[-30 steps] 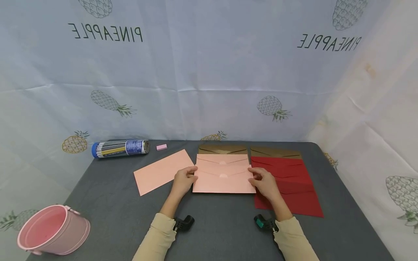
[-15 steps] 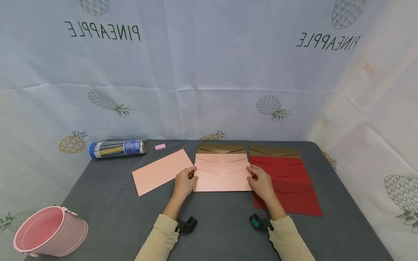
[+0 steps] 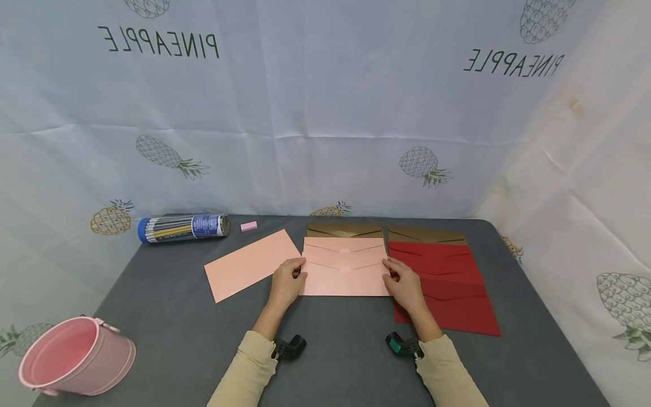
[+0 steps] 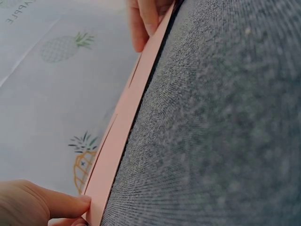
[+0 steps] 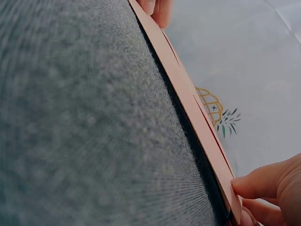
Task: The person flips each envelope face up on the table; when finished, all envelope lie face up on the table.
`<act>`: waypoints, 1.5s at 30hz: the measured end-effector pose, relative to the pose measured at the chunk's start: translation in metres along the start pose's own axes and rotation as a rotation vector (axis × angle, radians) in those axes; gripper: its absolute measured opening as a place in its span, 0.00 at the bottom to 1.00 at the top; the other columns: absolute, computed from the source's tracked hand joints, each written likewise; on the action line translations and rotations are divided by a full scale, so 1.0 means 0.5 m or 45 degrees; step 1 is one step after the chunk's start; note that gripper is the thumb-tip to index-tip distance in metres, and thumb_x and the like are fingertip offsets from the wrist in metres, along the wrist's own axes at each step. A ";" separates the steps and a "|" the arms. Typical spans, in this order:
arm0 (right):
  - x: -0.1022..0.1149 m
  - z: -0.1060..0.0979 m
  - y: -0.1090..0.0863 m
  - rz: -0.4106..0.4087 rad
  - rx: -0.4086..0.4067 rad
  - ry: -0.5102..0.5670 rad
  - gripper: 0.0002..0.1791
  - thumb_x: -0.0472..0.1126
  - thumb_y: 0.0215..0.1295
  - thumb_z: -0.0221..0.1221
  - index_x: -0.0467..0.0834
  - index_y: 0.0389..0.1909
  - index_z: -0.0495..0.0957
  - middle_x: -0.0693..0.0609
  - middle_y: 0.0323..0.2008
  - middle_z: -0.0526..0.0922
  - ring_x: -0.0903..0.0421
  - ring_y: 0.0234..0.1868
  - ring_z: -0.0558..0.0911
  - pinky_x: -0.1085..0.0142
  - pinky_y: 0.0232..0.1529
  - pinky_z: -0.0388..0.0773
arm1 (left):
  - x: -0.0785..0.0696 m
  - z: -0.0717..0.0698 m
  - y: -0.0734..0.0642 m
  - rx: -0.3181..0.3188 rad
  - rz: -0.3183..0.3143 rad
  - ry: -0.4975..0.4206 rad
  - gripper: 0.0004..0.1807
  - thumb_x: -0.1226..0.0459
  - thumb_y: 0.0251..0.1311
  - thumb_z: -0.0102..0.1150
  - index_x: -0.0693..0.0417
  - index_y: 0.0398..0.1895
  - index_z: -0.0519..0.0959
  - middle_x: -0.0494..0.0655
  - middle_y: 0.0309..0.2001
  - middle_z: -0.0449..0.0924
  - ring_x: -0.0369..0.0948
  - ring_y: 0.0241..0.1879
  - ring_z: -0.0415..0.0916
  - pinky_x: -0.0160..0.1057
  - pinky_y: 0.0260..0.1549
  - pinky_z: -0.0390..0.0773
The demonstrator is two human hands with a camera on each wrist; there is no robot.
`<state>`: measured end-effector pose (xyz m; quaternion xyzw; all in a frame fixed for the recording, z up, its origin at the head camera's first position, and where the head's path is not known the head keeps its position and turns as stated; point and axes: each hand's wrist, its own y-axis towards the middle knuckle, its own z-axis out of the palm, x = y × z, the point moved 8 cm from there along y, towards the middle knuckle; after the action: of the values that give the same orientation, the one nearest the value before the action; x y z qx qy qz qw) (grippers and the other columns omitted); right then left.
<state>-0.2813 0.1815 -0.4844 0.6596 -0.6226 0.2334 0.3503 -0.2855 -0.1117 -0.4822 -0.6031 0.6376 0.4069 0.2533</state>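
Note:
Both hands hold a pale pink envelope (image 3: 346, 284) by its short sides in the middle of the table. My left hand (image 3: 286, 281) pinches its left edge, the thumb (image 4: 75, 205) on the face in the left wrist view. On the right edge, my right hand (image 3: 404, 284) pinches it likewise, thumb (image 5: 256, 183) in front and fingers behind. The held envelope overlaps a second pink envelope (image 3: 344, 243), whose flap line shows above it. Behind that one, the upper strip of a gold envelope (image 3: 346, 230) is visible. In the wrist views the held envelope's lower edge is close over the dark tabletop.
Several overlapping red envelopes (image 3: 460, 308) lie at the right, over a gold envelope (image 3: 427, 235). Left of my left hand lies another pink envelope (image 3: 252, 265), slanted. A tube of pencils (image 3: 184, 228) and a pink eraser (image 3: 248, 226) are at the back; a pink bucket (image 3: 78, 356) stands front left.
The held envelope has shifted slightly left and away from me, its right edge now closer in line with the pink envelope behind. My right hand has moved left with it. The view has tilted slightly.

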 end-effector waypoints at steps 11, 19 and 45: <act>-0.006 -0.001 -0.002 0.025 -0.028 0.006 0.21 0.33 0.58 0.61 0.38 0.55 0.78 0.41 0.56 0.78 0.52 0.36 0.79 0.72 0.31 0.75 | -0.001 0.000 -0.002 0.008 0.019 0.001 0.17 0.73 0.54 0.61 0.69 0.49 0.80 0.59 0.52 0.79 0.51 0.47 0.78 0.46 0.45 0.80; -0.011 -0.003 -0.001 0.086 -0.022 0.068 0.23 0.33 0.59 0.61 0.37 0.57 0.76 0.40 0.55 0.79 0.48 0.41 0.81 0.68 0.38 0.79 | 0.003 -0.004 -0.003 -0.014 -0.009 -0.037 0.17 0.72 0.53 0.61 0.67 0.48 0.81 0.58 0.51 0.79 0.50 0.45 0.79 0.46 0.46 0.80; 0.175 0.037 0.013 -0.222 0.324 0.669 0.29 0.28 0.63 0.57 0.27 0.64 0.62 0.30 0.64 0.65 0.36 0.65 0.66 0.49 0.64 0.63 | 0.145 -0.250 0.009 -0.010 -0.304 -0.278 0.31 0.66 0.62 0.59 0.67 0.67 0.62 0.63 0.65 0.66 0.54 0.65 0.65 0.48 0.63 0.66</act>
<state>-0.2800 0.1103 -0.4300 0.6663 -0.4175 0.4411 0.4327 -0.2792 -0.2558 -0.4729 -0.6279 0.5284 0.4393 0.3655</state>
